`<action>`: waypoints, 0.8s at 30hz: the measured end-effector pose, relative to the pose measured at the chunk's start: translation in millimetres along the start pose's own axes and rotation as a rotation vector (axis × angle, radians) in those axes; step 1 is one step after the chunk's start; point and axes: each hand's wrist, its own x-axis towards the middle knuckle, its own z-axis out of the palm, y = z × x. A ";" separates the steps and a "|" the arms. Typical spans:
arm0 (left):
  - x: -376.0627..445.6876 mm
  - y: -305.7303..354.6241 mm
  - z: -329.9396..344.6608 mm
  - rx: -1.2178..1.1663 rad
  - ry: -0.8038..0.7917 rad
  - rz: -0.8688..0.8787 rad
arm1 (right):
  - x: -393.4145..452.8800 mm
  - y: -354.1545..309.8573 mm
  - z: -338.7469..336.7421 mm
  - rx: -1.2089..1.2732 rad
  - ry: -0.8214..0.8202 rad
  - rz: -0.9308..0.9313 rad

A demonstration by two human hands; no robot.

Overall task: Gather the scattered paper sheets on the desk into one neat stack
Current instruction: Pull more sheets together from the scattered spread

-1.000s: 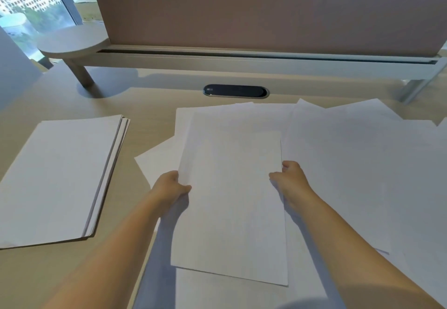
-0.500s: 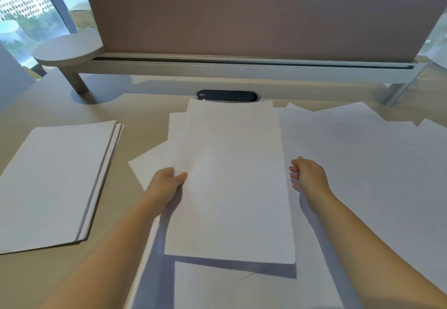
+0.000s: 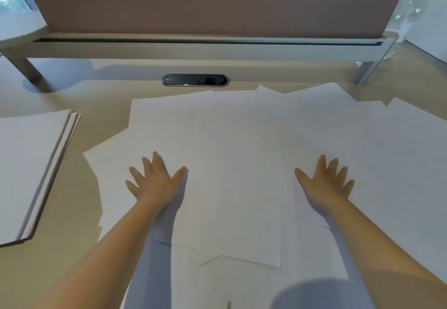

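Loose white paper sheets (image 3: pixel 242 154) — thin, matte, rectangular, overlapping at angles — fan out under both hands on the tan desk (image 3: pixel 101 96). Left hand (image 3: pixel 157 184) and right hand (image 3: pixel 325 183) lie flat on the sheets, fingers spread, gripping nothing. Squared-off stack (image 3: pixel 29 171) lies well left of the left hand.

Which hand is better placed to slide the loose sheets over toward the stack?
Left, probably. The left hand lies flat and spread on the loose sheets, on the side nearest the stack. The right hand, also flat, is farther away across the pile.
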 end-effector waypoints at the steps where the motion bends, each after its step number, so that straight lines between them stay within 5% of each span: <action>1: 0.9 1.7 0.5 0.015 -0.014 0.029 | 2.3 1.1 0.6 -0.041 -0.013 -0.036; 7: 11.8 21.0 3.4 0.036 -0.052 0.182 | 10.1 3.4 -0.6 -0.158 -0.064 -0.264; 10: 12.1 29.5 2.5 0.045 -0.070 0.249 | 8.2 -0.3 -0.4 0.116 -0.114 -0.392; 13: 7.8 28.8 -4.0 -0.066 -0.039 0.184 | 0.6 -7.3 -3.5 0.602 -0.118 -0.299; 18: -1.2 19.7 -17.5 -0.123 0.003 -0.057 | -16.1 -18.9 -15.8 0.339 -0.002 -0.162; 24: -22.8 23.2 -12.0 -0.358 -0.153 -0.023 | -30.2 -45.0 2.8 0.639 -0.180 -0.106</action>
